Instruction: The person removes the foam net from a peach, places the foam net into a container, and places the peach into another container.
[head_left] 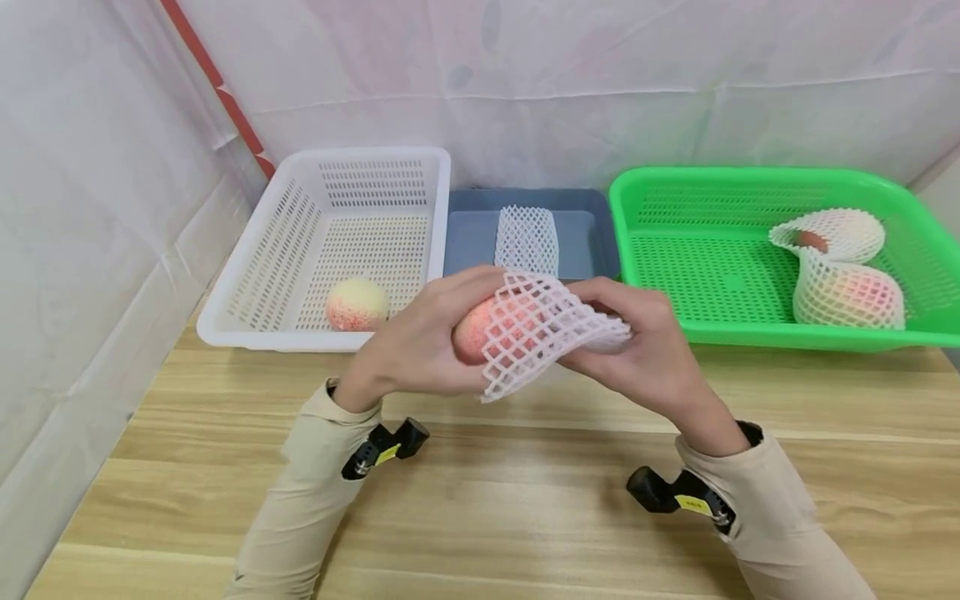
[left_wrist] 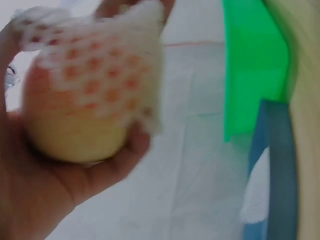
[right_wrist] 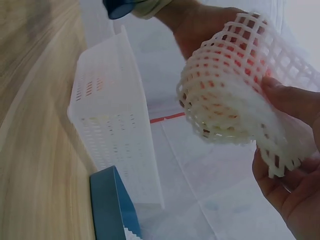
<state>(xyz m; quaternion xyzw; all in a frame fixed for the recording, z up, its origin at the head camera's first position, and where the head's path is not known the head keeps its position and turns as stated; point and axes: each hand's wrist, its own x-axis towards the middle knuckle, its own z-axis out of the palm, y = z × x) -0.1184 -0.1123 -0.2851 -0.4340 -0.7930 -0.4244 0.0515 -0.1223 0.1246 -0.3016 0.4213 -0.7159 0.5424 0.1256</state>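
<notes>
While my left grip [head_left: 420, 342] curls round the peach [head_left: 471, 335] from its nine o'clock side, my right grip [head_left: 651, 346] pinches the narrow end of the net [head_left: 551, 329], which drapes over the peach from three o'clock. Both are up off the bench [head_left: 525, 500], in front of me at twelve, on the near side of the tray [head_left: 468, 233] where a spare net [head_left: 527, 240] lies. At eleven the white basket [head_left: 277, 340] holds a second peach [head_left: 357, 304]; at two the green basket [head_left: 750, 175] holds two netted fruits [head_left: 847, 296]. I judge the peach light enough for one palm, fairly firm, but apt to mark if squeezed, so I'd cup its wide middle with little pressure. The net looks soft, springy and almost weightless; its mesh should catch on fingertips rather than slip, yet one strand could tear, so several cells together make the better hold
</notes>
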